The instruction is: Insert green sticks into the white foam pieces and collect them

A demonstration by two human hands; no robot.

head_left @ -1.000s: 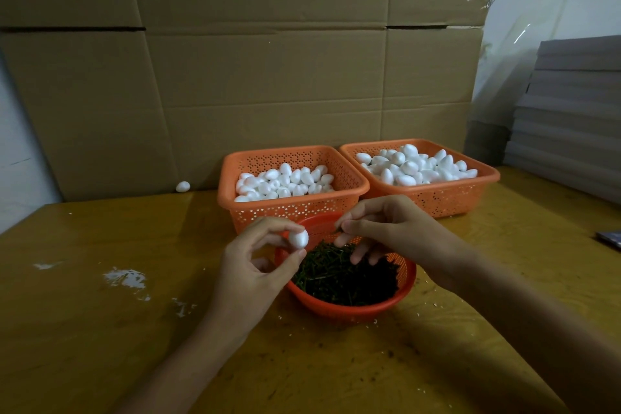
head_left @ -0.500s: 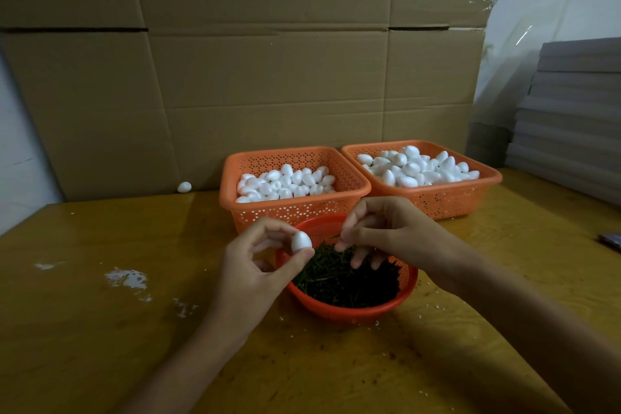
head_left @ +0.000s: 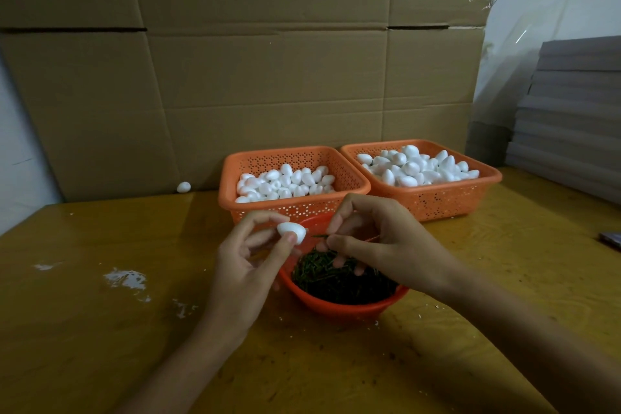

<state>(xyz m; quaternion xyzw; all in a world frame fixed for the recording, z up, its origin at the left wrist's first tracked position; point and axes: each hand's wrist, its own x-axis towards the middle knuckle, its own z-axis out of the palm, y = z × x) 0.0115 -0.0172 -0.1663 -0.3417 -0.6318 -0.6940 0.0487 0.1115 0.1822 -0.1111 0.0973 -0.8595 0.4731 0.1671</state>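
Centre of the frame, both hands are up over the round orange bowl (head_left: 339, 309), which sits on the yellow wooden tabletop (head_left: 84, 329) and is heaped with dark green sticks (head_left: 336, 276). The left hand (head_left: 245, 276) has its thumb and forefinger closed on a single white foam egg (head_left: 291, 230), pinched just above the bowl's left rim, blunt end toward the right. The right hand (head_left: 386, 245) comes in from the lower right with its fingers (head_left: 336, 240) nipped shut on one green stick (head_left: 321, 236), whose tip pokes out to the left and aims at the egg. Stick and egg are close but apart, with a small gap between them.

Behind the bowl, toward the middle of the picture, two orange perforated baskets stand side by side, touching: the left basket (head_left: 289, 158) and the right basket (head_left: 470, 195), each loaded with white foam eggs. One stray foam egg (head_left: 183, 187) lies alone at centre left, up against the cardboard wall (head_left: 268, 77) that fills the top of the frame. White crumbs (head_left: 126, 279) speckle the tabletop at the left.
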